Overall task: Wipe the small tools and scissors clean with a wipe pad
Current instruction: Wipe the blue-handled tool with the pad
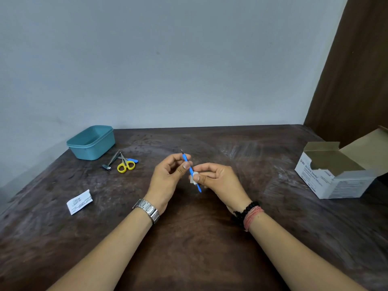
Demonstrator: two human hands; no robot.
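While both forearms reach in over the dark wooden table [189, 238], the hands meet just above its middle. Left hand [168, 175], steel watch [147, 209] on the wrist, pinches the upper part of a slim blue tool [190, 170] between thumb and curled fingers; the tool slants from a thin metal tip at upper left down to its blue end at lower right. Right hand [219, 181], bead and thread bracelets [247, 214] at the wrist, pinches a small white wipe pad [194, 177] folded round the tool's lower shaft. Well to the left lie yellow-handled scissors [125, 163], nail clippers [110, 162] and another blue-handled piece, just beside a teal tub [91, 142]. A torn white sachet [79, 202] lies nearer the left edge. An opened swab box [338, 171] sits far right.
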